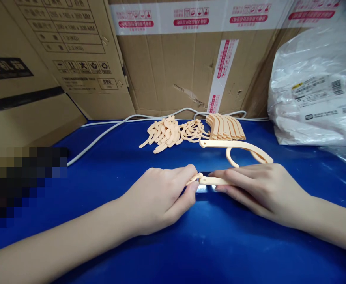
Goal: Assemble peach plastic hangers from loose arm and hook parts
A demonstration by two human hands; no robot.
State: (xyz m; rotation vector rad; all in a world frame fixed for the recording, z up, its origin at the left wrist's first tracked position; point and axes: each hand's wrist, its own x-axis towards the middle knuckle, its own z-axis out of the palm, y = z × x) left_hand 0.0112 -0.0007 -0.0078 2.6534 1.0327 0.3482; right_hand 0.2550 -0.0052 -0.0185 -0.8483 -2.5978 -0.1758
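Observation:
My left hand (167,193) is closed, thumb and forefinger pinching a small curved beige plastic piece (192,180). Its tip meets the holed end of a beige hanger arm (211,180), which my right hand (258,189) grips between thumb and fingers; most of that arm is hidden by the hand. Whether the two parts are joined I cannot tell. Just beyond my right hand lies another curved hanger arm (234,145) with a hole at its left end. Below it shows a thin hook-shaped piece (231,158), its lower end close to my right fingers.
Farther back on the blue tabletop (173,252) are a pile of short curved pieces (167,134), a heap of hooks (192,131) and a row of stacked arms (226,127). A white cable (101,140) runs behind. Cardboard boxes (173,75) and a plastic-wrapped package (315,94) border the back.

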